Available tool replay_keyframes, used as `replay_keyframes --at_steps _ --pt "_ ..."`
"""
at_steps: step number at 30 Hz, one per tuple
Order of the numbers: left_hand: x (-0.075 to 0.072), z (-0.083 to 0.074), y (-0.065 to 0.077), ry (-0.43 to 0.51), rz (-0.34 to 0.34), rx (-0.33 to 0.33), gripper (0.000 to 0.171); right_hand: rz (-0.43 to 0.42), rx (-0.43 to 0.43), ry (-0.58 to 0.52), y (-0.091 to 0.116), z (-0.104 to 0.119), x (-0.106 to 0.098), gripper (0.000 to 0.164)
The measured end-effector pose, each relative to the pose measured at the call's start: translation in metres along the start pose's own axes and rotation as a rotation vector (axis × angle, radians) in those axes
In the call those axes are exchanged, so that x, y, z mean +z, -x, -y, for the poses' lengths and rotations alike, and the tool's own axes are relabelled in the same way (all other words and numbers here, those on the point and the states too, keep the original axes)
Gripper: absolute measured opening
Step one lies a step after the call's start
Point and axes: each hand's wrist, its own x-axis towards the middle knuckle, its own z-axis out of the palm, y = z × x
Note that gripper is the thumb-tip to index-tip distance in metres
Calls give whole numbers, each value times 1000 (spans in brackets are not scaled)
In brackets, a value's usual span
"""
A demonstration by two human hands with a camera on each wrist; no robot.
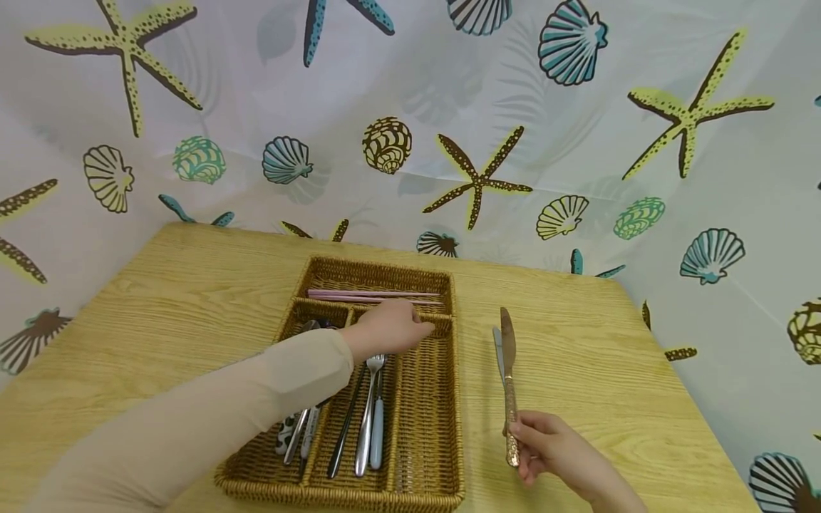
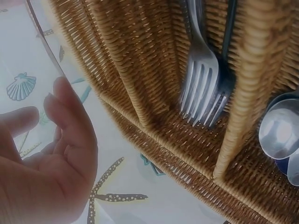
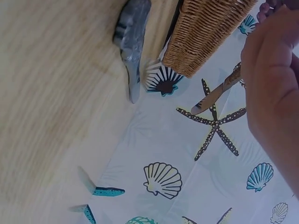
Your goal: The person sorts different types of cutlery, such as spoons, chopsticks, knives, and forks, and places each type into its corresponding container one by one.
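Observation:
My right hand pinches a table knife by its gold patterned handle, to the right of the wicker cutlery tray. The blade points toward the back curtain. A second knife shows its silver blade just left of it; the rest is hidden behind the held knife. Over the tray, near the top of its right compartment, hovers my left hand with loosely bent fingers. In the left wrist view its thumb and fingers stand apart with nothing gripped. Forks lie below it in the middle compartment.
Pink chopsticks lie in the tray's back compartment. The left compartment holds several spoons and other cutlery, partly behind my sleeve. A wooden table carries everything, with a shell-patterned curtain around its back and sides.

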Motion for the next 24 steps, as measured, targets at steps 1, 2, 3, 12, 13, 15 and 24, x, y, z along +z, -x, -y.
replay_keyframes --at_steps 1,2,3,12,13,15,24 --pt "0 -1 0 3 3 2 56 0 1 3 -1 1 2 23" --pt "1 -2 0 5 5 4 56 1 -5 7 -3 3 4 23" --pt "2 -3 0 4 5 9 57 2 -14 9 -4 4 7 23" --pt "16 -14 -1 36 35 15 58 -7 -31 55 -23 23 34 21" --pt "18 -15 -1 42 35 10 57 -5 -31 58 -26 24 37 21" --pt "22 -17 0 62 36 4 54 -2 -34 61 -31 28 44 22" --pt "33 -17 2 259 98 -32 34 15 -16 60 -43 36 65 21"
